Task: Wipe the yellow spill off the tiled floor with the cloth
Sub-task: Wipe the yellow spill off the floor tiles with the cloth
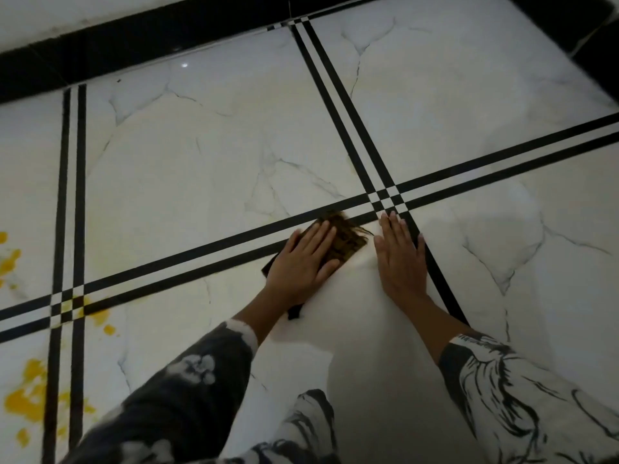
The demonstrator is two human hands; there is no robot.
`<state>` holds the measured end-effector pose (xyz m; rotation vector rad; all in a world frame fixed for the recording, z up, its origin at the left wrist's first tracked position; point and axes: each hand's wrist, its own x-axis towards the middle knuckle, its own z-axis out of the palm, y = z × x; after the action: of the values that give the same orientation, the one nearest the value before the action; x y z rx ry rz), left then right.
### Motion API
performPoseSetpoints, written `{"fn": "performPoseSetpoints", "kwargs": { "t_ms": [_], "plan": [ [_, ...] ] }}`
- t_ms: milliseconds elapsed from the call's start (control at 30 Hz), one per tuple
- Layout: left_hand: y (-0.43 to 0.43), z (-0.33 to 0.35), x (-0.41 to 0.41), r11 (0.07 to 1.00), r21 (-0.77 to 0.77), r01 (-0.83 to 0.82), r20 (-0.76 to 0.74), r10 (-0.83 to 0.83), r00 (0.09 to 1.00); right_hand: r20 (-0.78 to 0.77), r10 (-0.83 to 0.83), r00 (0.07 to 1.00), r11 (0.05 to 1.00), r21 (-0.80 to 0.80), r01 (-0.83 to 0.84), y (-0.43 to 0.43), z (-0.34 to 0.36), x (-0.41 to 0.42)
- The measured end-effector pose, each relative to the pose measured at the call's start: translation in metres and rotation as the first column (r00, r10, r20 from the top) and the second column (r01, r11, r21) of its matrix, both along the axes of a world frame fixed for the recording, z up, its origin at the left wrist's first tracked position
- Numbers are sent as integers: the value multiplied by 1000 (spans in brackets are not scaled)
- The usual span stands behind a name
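A dark brown cloth [348,241] lies flat on the white marble-look tiled floor [207,155], across a pair of black stripes. My left hand [303,262] presses flat on the cloth with fingers spread, covering its near half. My right hand [400,259] rests palm-down on bare tile just right of the cloth, fingers apart, holding nothing. Yellow spill [25,393] shows as blotches at the far left edge, with smaller spots [100,318] near the left stripe crossing, well away from the cloth.
Double black stripes [385,197] cross just beyond my hands. A black skirting band [140,38] runs along the wall at the top. My patterned black-and-white sleeves fill the bottom of the view.
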<state>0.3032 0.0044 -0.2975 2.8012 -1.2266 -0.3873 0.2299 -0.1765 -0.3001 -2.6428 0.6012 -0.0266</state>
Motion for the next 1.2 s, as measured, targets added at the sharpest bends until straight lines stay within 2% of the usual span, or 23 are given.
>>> {"fn": "performPoseSetpoints", "kwargs": {
  "t_ms": [67, 133, 200, 233, 300, 367, 433, 533, 600, 633, 700, 800, 867, 933, 967, 1033, 1100, 1133, 1200],
  "plan": [
    [8, -4, -36, 988, -21, -152, 30, 152, 988, -38, -12, 999, 995, -101, 8, 3, -4, 0],
    [-3, -5, -62, 998, -45, -49, 9, 49, 999, -59, -36, 998, 988, -154, 26, 7, -8, 2],
    [-14, -2, -50, 995, -42, 92, -9, -92, 996, -63, -73, 995, 990, -126, 65, 11, -9, 6],
    [-12, -1, -32, 996, -47, 78, -25, -79, 997, -64, -84, 994, 992, -100, 77, 14, -9, 7],
    [8, -3, 6, 989, -75, -128, -22, 127, 992, -55, -83, 995, 993, -87, 78, 19, -7, 8],
    [53, -8, 26, 882, -119, -457, -7, 459, 888, -35, -22, 999, 995, -96, 18, 25, -6, 10],
    [92, -8, 17, 711, -135, -690, 1, 696, 718, -24, 15, 1000, 995, -95, -18, 28, -5, 18],
    [103, -8, 3, 499, -131, -857, 5, 864, 503, -65, 41, 997, 995, -90, -46, 34, -7, 33],
    [86, -5, 25, 420, -139, -897, -4, 906, 424, -59, 65, 996, 994, -83, -69, 39, -10, 35],
    [75, -4, 42, 441, -126, -889, -7, 895, 445, -41, 71, 997, 994, -78, -74, 41, -11, 34],
    [45, -5, 63, 589, -92, -803, -14, 805, 593, -14, 88, 996, 993, -81, -89, 41, -12, 28],
    [-10, -5, 55, 853, -81, -516, 5, 518, 855, -48, 100, 994, 988, -110, -105, 32, -8, 27],
    [-16, -4, 40, 966, -57, -254, -2, 254, 967, -58, 61, 996, 994, -87, -66, 19, -6, 34],
    [9, -1, 52, 992, -75, -97, -26, 95, 995, -48, 80, 996, 990, -112, -85, 3, -6, 42],
    [23, 0, 66, 990, -99, -105, -23, 103, 994, -65, 121, 991, 984, -123, -128, -3, -9, 46],
    [42, 0, 102, 966, -88, -243, 6, 244, 970, -101, 176, 979, 973, -135, -188, -11, -12, 51],
    [31, 0, 135, 920, -13, -393, -35, 392, 919, -95, 171, 981, 973, -141, -183, -12, -18, 55],
    [15, 0, 144, 907, 2, -420, -45, 420, 906, -110, 167, 980, 975, -130, -181, -12, -20, 55],
    [-27, -3, 150, 926, -13, -376, -65, 375, 925, -148, 209, 967, 968, -107, -226, -15, -16, 55]
  ]
}}
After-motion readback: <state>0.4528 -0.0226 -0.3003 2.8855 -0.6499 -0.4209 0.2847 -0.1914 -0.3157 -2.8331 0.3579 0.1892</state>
